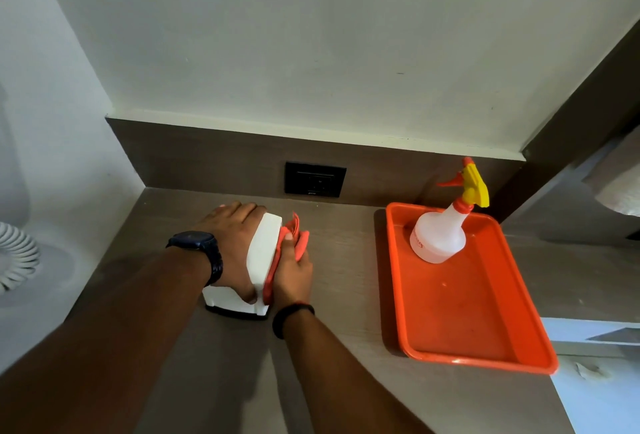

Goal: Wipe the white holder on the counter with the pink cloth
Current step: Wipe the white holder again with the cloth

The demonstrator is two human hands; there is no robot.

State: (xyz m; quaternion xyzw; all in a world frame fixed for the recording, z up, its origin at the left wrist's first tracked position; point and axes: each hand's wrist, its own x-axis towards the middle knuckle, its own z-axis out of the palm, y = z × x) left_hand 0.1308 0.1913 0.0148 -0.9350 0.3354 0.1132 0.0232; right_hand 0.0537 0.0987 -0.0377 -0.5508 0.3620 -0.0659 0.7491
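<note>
The white holder (264, 249) with a dark base stands on the brown counter (339, 253), left of centre. My left hand (232, 239), with a dark watch on the wrist, grips it from the left side, thumb on its front. My right hand (293, 274) presses the bunched pink cloth (300, 239) flat against the holder's right face. The cloth looks orange-pink and sticks out beyond my fingers toward the wall. Most of the holder's left side is hidden by my left hand.
An orange tray (485, 329) lies to the right with a white spray bottle (438, 232), yellow and orange trigger, at its far end. A black wall socket (314, 179) sits in the brown backsplash. A white coiled cord (15, 253) hangs at the left.
</note>
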